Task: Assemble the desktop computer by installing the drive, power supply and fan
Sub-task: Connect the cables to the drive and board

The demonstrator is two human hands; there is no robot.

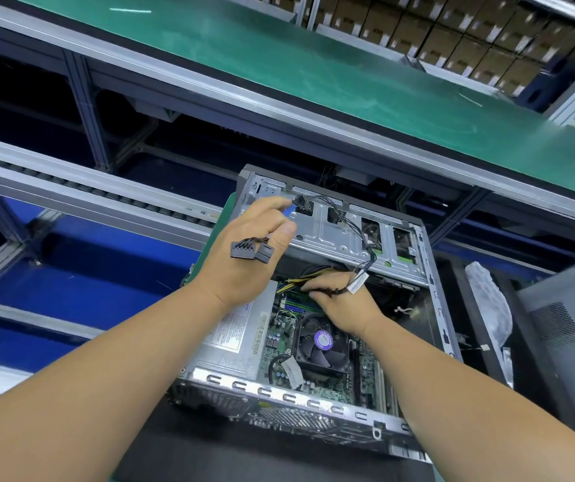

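An open desktop case [432, 283] lies on its side in front of me. Inside are the grey power supply [241, 328], the motherboard [281, 339] and a CPU fan [321, 346] with a purple label. The metal drive cage [334, 234] spans the case's far end. My left hand [248, 252] is raised over the case's left side and pinches a thin black cable whose two black SATA power connectors [251, 252] hang over its back. My right hand [341, 300] reaches into the case and grips a bundle of yellow and black wires [296, 280] with a white tag.
A green conveyor belt [279, 60] runs across the back above a roller track [70, 193]. A grey case panel [571, 325] and a white plastic bag [487, 300] are at the right. Cardboard boxes [453, 33] are stacked far back.
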